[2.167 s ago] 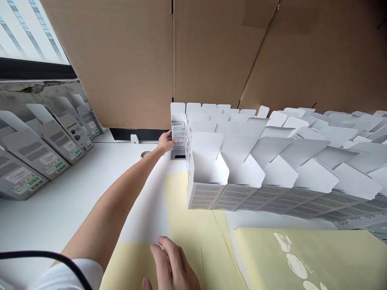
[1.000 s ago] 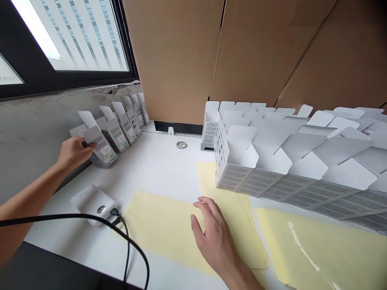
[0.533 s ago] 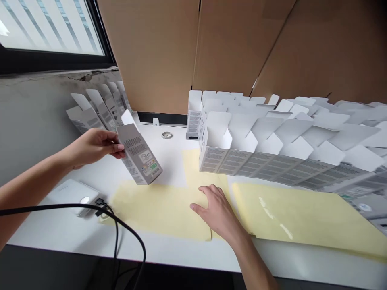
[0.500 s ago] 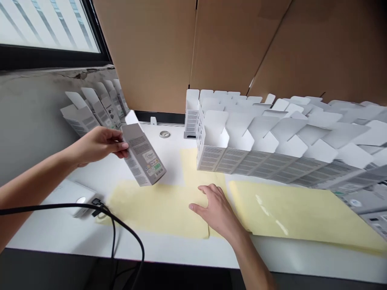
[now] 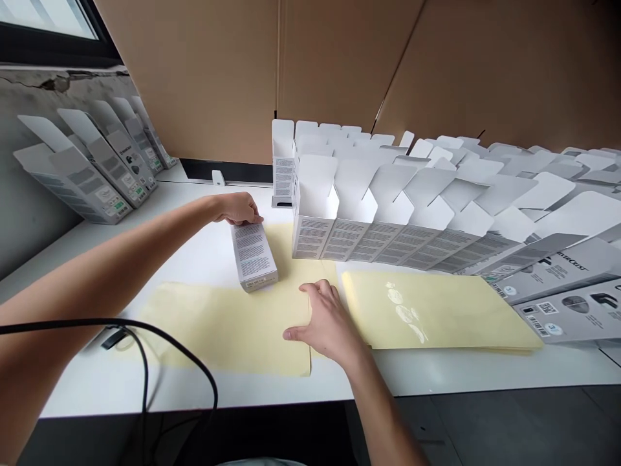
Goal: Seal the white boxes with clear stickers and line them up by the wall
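My left hand (image 5: 239,208) is closed on the upper end of a small grey-white carton (image 5: 254,255). Fine print covers the side that faces me, and the carton's lower end is close over the yellow sheet (image 5: 233,330); whether it touches, I cannot tell. The carton's top is hidden under the fingers. My right hand (image 5: 323,320) hovers low over the right part of that sheet, thumb and fingers apart, holding nothing. Just right of it lies a stack of yellow sheets (image 5: 436,310) with glossy marks on top.
Rows of open-topped cartons (image 5: 359,239) stand along the back right, flaps up. Several more cartons (image 5: 104,175) lean at the left wall. Brown cardboard (image 5: 204,77) rises behind the white table (image 5: 194,395). A black cable (image 5: 182,353) loops across the front left.
My left hand has swung the carton rightward and turned it so another printed side faces me. My right hand stays open. The view has shifted, showing more of the right-hand cartons.
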`<state>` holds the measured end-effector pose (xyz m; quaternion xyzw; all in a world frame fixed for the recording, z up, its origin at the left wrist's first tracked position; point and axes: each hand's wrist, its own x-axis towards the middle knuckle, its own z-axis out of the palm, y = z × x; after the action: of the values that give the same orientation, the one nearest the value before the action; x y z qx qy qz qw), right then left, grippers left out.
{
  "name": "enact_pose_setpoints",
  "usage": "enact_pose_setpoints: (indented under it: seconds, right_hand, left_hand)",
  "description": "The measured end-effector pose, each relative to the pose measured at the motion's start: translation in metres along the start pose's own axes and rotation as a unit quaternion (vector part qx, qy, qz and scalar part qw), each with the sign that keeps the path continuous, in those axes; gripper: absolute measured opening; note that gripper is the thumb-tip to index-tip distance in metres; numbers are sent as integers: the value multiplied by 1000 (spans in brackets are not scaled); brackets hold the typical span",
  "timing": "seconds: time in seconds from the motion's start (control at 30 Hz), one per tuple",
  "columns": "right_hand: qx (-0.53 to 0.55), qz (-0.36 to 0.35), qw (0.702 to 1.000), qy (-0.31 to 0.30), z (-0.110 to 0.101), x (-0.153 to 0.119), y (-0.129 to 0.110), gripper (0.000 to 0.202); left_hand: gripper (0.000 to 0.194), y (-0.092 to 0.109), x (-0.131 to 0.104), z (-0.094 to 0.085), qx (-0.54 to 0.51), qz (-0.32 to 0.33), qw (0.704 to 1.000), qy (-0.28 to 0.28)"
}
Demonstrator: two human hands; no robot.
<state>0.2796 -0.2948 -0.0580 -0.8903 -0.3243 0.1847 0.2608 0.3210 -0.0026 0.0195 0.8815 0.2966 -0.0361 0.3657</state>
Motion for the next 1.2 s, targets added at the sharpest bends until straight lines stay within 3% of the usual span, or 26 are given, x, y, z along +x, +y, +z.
enact_pose_setpoints:
  seconds: [0.13, 0.2, 0.27, 0.37, 0.43, 0.5, 0.53, 0.6, 0.7, 0.77, 0.83, 0.93, 1.03, 1.2]
  right_hand:
    - [-2, -1, 1000, -14, -2, 3, 0, 62]
    - [2, -5, 1000, -15, -2, 4, 2, 62]
    - [20, -6, 1000, -14, -2, 4, 4, 63]
    - [81, -3, 997, -10, 1, 2, 9, 56]
    - [133, -2, 991, -5, 3, 0, 12, 54]
    - [197, -10, 980, -1, 5, -2, 16, 57]
    - [236, -16, 972, -1, 7, -3, 17, 57]
    - [327, -28, 945, 5, 10, -4, 19, 51]
    - [453, -20, 891, 20, 14, -9, 20, 45]
    - [515, 5, 857, 16, 17, -17, 20, 50]
    - [544, 27, 838, -11, 20, -28, 20, 53]
    - [526, 44, 848, -52, 23, -46, 22, 48]
    - [486, 57, 871, -51, 25, -59, 22, 39]
    - [493, 66, 866, -51, 25, -51, 11, 33]
  left_hand:
    - [22, 0, 12, 10, 47, -22, 999, -11]
    - [19, 0, 6, 11, 73, 7, 997, 24]
    - [19, -2, -12, 12, 102, 81, 986, 103]
    - [23, -10, -59, 20, 109, 254, 937, 214]
    - [16, -23, -95, 35, 96, 318, 923, 194]
    - [17, -41, -127, 57, 49, 434, 895, 90]
    - [18, -50, -139, 69, 29, 452, 890, 55]
    - [24, -66, -154, 94, 15, 429, 903, 19]
    - [60, -80, -160, 121, 40, 369, 929, -4]
    - [79, -83, -158, 129, 55, 352, 934, -23]
    - [82, -84, -154, 131, 48, 348, 936, -32]
    - [72, -86, -149, 129, 4, 343, 939, -28]
    - [67, -89, -147, 129, -31, 327, 944, -25]
    - [73, -90, -150, 130, -58, 281, 956, -58]
